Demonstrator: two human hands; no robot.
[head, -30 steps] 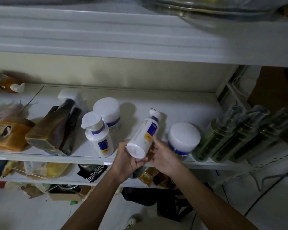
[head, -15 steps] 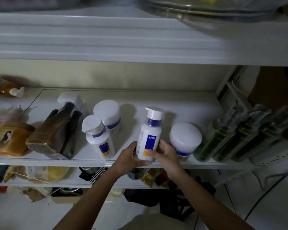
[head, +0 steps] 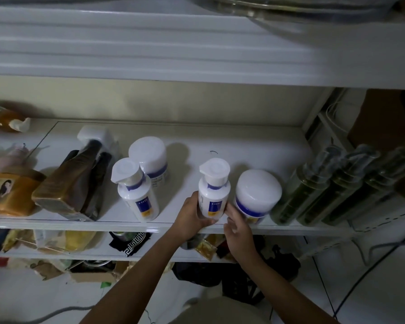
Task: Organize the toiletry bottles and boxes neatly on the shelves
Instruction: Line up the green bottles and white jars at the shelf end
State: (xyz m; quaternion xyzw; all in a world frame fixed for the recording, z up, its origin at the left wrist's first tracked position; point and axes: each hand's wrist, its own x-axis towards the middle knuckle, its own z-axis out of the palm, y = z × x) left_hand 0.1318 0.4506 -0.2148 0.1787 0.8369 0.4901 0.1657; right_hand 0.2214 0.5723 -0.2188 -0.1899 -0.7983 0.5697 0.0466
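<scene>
as your left hand [head: 189, 215] grips the pump bottle [head: 214, 195], your right hand [head: 237, 228] touches it, fingers loose. likely placing; next, let go gently.

White shelf unit [head: 150, 226] against a cream wall [head: 197, 104]; white tiled floor [head: 372, 288] (dim light).

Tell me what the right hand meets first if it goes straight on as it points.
Most likely the pump bottle, which the left hand grips: the right hand's fingers point at its lower side. The jar lies just right of that line; depth is unclear.
</scene>
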